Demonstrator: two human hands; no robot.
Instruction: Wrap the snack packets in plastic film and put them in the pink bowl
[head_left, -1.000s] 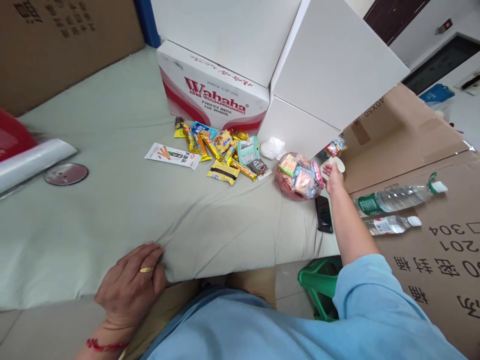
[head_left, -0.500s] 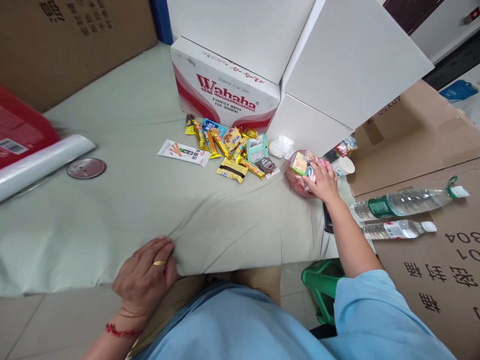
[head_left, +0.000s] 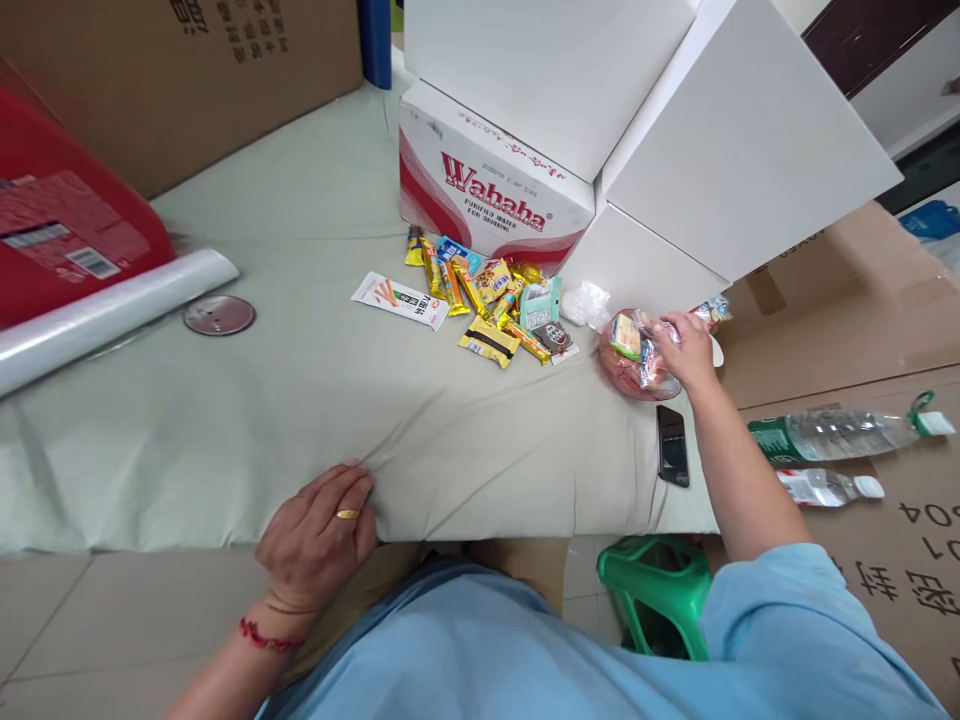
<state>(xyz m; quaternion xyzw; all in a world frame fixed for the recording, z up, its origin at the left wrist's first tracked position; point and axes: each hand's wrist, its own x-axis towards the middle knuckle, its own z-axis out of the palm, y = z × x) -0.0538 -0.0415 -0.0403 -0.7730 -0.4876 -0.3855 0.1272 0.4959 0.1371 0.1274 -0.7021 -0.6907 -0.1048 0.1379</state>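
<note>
My right hand (head_left: 686, 347) is over a round, reddish bowl (head_left: 622, 378) at the right of the table. Its fingers are curled down among wrapped snacks (head_left: 625, 337) in the bowl. Whatever is between the fingertips is hidden. Near the front edge, my left hand (head_left: 319, 535), with a gold ring, lies on the cloth, fingers extended and nothing visible in them. Left of the bowl lies a pile of small packaged snacks (head_left: 491, 290), mostly yellow. A white snack packet (head_left: 400, 300) and a yellow one (head_left: 489, 342) lie beside it.
Behind the snacks stand a Wahaha water carton (head_left: 487, 180) and white boxes (head_left: 750, 130). A crumpled clear plastic bag (head_left: 586, 303) touches the pile. A phone (head_left: 673, 446) lies below the bowl. Bottles (head_left: 840, 437) are at right, a plastic roll (head_left: 112, 320) and metal disc (head_left: 219, 315) at left.
My right hand has shifted over the bowl toward its far right side, its fingers more curled. The view has turned, uncovering more of the phone. My left hand stays on the table edge.
</note>
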